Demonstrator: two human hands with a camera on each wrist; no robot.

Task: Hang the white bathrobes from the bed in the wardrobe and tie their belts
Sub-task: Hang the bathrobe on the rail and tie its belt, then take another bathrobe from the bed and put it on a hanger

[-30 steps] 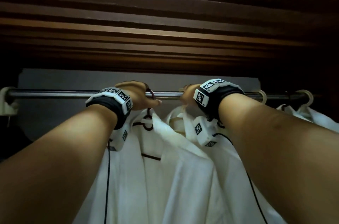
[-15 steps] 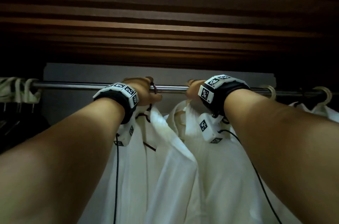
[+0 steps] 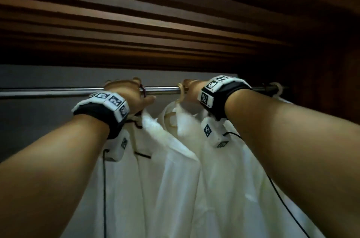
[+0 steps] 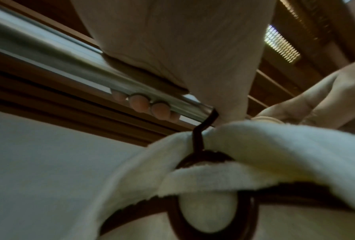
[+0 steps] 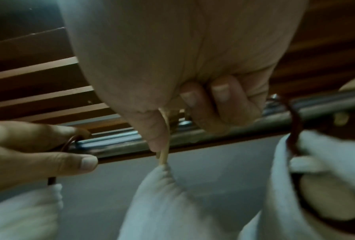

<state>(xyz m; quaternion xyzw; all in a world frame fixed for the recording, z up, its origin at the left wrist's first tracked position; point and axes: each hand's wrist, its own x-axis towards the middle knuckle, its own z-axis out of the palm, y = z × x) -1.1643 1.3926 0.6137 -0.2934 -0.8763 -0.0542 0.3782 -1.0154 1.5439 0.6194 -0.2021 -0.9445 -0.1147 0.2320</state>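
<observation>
Two white bathrobes hang side by side under the steel rail (image 3: 161, 89) of the wardrobe. My left hand (image 3: 132, 91) curls over the rail, and its index finger and thumb hold the dark hanger hook (image 4: 201, 133) of the left bathrobe (image 3: 124, 189). Its fingertips (image 4: 140, 104) show behind the rail. My right hand (image 3: 190, 89) grips the cream hanger hook (image 5: 164, 151) of the right bathrobe (image 3: 224, 189) at the rail. No belts are in view.
Dark wooden slats (image 3: 175, 23) form the wardrobe ceiling just above the rail. A cream hook (image 3: 277, 89) sits further right on the rail. In the right wrist view another dark hanger hook (image 5: 294, 126) with white cloth hangs close to my right hand.
Both hands stay on the rail holding their hooks. The view has drifted, so the rail's left end and the hangers there are out of sight.
</observation>
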